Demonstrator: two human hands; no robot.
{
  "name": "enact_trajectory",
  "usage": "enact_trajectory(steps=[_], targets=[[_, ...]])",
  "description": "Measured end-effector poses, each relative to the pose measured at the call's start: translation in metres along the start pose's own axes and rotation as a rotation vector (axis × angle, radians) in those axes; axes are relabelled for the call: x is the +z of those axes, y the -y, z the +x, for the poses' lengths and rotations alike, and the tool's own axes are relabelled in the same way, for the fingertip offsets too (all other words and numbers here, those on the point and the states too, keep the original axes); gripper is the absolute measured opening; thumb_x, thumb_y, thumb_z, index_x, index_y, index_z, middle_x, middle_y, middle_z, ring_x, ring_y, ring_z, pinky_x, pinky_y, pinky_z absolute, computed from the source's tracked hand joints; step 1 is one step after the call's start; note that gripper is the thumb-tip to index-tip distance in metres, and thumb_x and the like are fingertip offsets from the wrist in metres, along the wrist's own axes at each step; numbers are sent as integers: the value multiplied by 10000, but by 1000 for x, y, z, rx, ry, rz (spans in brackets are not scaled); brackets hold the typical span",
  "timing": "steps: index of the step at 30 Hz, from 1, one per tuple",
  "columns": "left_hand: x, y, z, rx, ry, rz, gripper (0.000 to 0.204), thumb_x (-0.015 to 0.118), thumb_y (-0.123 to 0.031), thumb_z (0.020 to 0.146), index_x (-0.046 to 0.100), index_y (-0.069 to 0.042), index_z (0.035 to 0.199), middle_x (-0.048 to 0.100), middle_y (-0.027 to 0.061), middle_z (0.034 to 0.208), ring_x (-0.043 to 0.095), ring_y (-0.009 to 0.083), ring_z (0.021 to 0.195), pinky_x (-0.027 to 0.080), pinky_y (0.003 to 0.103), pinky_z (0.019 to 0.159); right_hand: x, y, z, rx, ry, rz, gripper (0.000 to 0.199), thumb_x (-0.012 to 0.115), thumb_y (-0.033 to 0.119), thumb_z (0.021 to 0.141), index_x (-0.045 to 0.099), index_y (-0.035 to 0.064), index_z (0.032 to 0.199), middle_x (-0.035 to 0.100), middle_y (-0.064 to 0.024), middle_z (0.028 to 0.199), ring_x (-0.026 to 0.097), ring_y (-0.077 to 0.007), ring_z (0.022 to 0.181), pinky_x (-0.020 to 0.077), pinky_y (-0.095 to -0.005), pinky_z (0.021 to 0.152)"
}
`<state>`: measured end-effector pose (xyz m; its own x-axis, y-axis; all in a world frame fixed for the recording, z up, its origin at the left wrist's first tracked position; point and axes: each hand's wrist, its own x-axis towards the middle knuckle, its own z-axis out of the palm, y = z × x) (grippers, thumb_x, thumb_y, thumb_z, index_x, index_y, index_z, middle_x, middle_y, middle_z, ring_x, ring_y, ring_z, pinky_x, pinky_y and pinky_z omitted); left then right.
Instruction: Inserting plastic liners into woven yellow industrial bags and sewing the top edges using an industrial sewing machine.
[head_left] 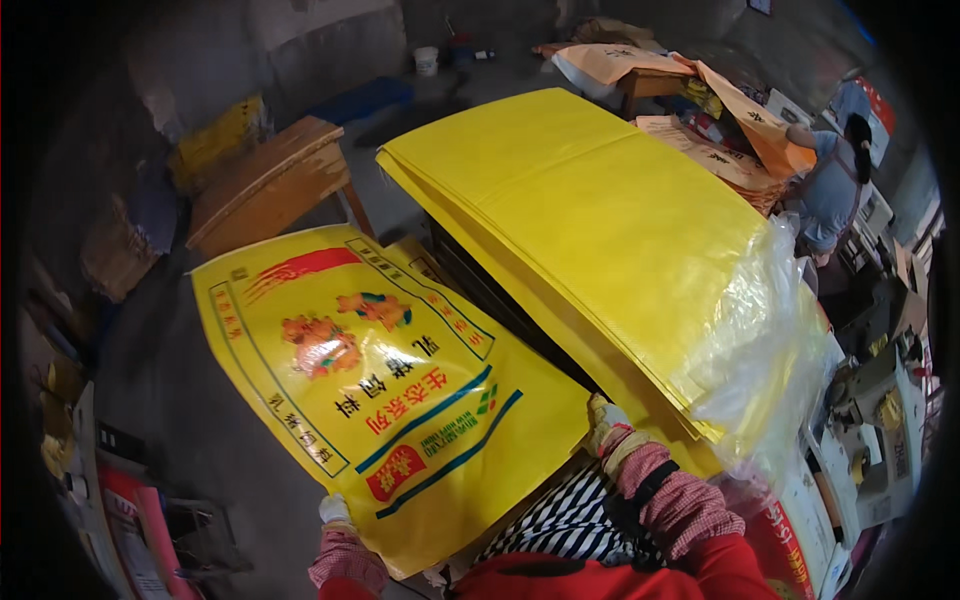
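Note:
A yellow woven sack [400, 340], printed with red, blue and black markings and orange cartoon animals, is spread out in front of me. My left hand [336, 511], in a pale glove, grips its near left edge. My right hand [608, 428], gloved too, is closed at its near right corner; some fingers are hidden at the edge. Just beyond and to the right lies a thick stack of plain yellow sacks [580, 220]. Clear plastic sheeting [770, 350] covers the stack's right end and hangs down crumpled.
A wooden table [265, 185] stands at the left. Behind it are a white bucket [426, 61] and a blue sheet [362, 98] on the floor. At the far right a person [838, 185] handles orange sacks [755, 120]. Machine parts [870, 440] crowd the right side.

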<state>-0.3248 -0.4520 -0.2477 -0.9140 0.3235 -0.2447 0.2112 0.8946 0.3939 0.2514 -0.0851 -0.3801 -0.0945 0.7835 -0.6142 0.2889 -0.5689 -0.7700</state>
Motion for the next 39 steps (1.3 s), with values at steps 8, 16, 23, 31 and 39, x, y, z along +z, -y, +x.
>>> enact_trajectory(steps=[8,16,23,31,39], targets=[[82,-82,32,403,512,878,292,530,-344,778,653,-129,933,635,96,967,605,280,891,487,368,717,-16,89,-4,177,95,409,439,407,449,869,467,142,1177,529,-97,1152,541,-255,971,432,-397,794],[98,-257,-20,-625,295,-764,328,357,-214,894,526,12,1062,587,135,976,563,267,860,440,355,684,-50,166,-39,522,-147,822,499,441,452,866,342,191,1278,428,-108,1264,517,-376,984,393,-538,796],[86,-198,-47,-284,446,-728,453,478,-351,875,433,-46,1207,558,91,1083,568,274,886,470,361,680,-44,164,-38,394,-130,488,406,429,419,863,435,221,1218,449,-72,1192,439,-318,1019,372,-491,816],[63,-175,-98,-151,1002,-215,381,427,-311,901,461,-87,1207,456,90,1233,471,263,1067,382,411,918,-37,332,-244,-198,489,-559,409,506,309,820,505,129,1187,588,-135,1068,557,-270,1002,432,-317,846],[48,-301,-151,974,199,680,376,548,-245,835,497,6,1111,451,181,1225,452,327,1093,381,408,905,-193,373,-291,-802,-634,-1012,252,529,175,742,576,82,972,593,-136,969,577,-283,863,467,-350,745]])
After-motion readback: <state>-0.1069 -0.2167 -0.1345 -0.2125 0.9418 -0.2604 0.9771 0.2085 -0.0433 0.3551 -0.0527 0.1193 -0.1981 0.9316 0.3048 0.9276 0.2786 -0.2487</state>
